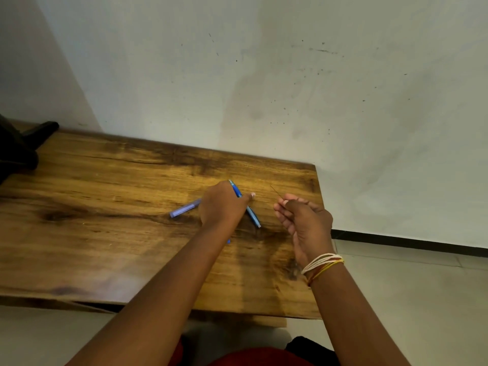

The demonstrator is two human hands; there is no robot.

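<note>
Midway through taking a pen apart, as I judge it: the wooden worktop stands against a pale, scuffed wall and gives me a flat place where loose parts will not roll far. A dark object sits at its far left corner, well apart from the work.

My left hand is closed round the blue pen, knuckles up. The barrel runs slantwise through the fist, one end poking out beyond the knuckles and the other pointing down towards me on the right. Whether that lower end touches the wood I cannot tell. I hold it low and firm, likely to keep it steady.

My right hand, its wrist wound with white and yellow threads, hangs near the pen on its right. Thumb and forefinger pinch a thin dark sliver that points up and away. It is too fine to call a refill or a wire, and it is kept clear of the barrel, I think for lining up.

A pale blue cap lies flat just left of my left hand, partly hidden behind it, probably parked within reach. Smallest of all, a blue bit peeks out beside my left forearm, and I cannot tell what it is.
</note>
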